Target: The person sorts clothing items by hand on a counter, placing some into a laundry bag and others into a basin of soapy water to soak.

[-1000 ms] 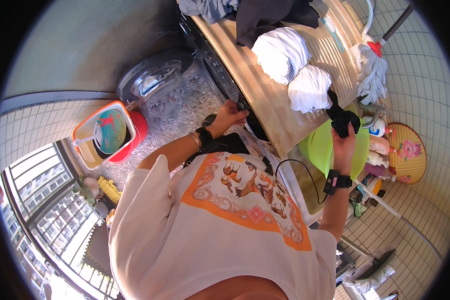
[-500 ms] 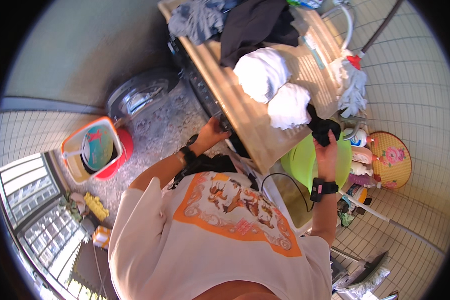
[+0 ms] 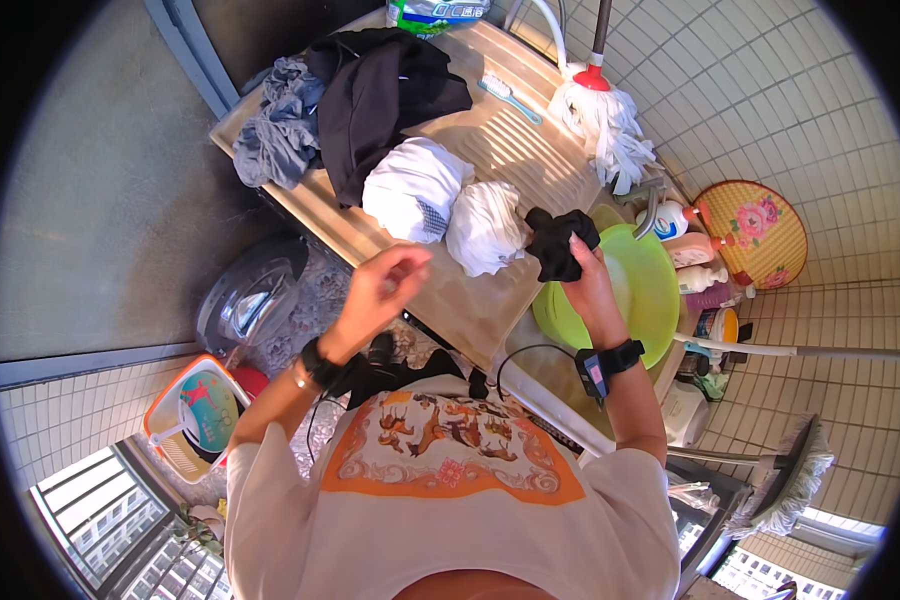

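Note:
My right hand (image 3: 588,280) is closed round a bunched black cloth (image 3: 555,245), whose exact kind I cannot make out. It hangs at the left rim of a yellow-green basin (image 3: 658,300) and beside a crumpled white cloth (image 3: 485,225). My left hand (image 3: 385,295) is raised near the front edge of the tan ridged washboard counter (image 3: 460,320). Its fingers are loosely curled, a little blurred, with nothing seen in them. Next to it lies a larger white garment bundle (image 3: 417,188). Farther left on the counter are a black garment (image 3: 380,105) and a grey one (image 3: 278,130).
A scrubbing brush (image 3: 510,98) lies on the ridges. A white string mop (image 3: 605,125) and a faucet (image 3: 650,212) stand at the back right, near several bottles (image 3: 692,250) and a woven fan (image 3: 752,232). A round washer door (image 3: 250,300) hangs open at left, above a basket (image 3: 160,425).
My left hand has left the machine's front panel and risen beside the counter edge. The right hand keeps hold of the black cloth. My view has turned, shifting the counter left.

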Demonstrator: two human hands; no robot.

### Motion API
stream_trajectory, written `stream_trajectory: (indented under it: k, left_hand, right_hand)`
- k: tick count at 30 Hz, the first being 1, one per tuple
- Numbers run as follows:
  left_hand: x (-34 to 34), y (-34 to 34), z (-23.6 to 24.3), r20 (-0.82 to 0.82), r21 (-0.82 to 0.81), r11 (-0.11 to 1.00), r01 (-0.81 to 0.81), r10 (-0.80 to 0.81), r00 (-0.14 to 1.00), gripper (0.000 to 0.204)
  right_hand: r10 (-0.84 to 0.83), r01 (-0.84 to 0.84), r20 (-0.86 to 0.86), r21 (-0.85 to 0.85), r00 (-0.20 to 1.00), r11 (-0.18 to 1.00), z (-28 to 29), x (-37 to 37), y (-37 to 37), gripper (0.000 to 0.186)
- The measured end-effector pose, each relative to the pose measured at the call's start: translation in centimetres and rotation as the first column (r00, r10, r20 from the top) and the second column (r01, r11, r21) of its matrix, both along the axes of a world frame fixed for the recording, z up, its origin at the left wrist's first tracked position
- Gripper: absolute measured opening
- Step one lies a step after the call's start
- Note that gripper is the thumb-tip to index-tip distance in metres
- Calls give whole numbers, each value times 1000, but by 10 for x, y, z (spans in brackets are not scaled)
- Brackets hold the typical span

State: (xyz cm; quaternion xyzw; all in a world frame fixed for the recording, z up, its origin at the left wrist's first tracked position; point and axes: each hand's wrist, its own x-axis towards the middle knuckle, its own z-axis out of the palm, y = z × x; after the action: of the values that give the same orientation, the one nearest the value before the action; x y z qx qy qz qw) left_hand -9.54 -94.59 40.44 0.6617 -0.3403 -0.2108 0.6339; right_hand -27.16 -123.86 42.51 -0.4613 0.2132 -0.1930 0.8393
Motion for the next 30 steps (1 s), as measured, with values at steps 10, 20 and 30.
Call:
stream_trajectory:
  k: [10,20,30]
  left_hand:
    - [-13,-83,50,287,-90,922,376,-338,897,53]
    - [4,68,-16,-336,215,862,460,-376,863,25]
    - [-15,180,-154,-395,592,803,73,210,894,64]
  right_hand:
    - [430,-457,189,137,883,879,41,-13,25,47]
    - [386,-375,-61,143,920,916,-20,-17,29,33]
    - [352,-339,-237,95,906,936,-61,-13,43,26]
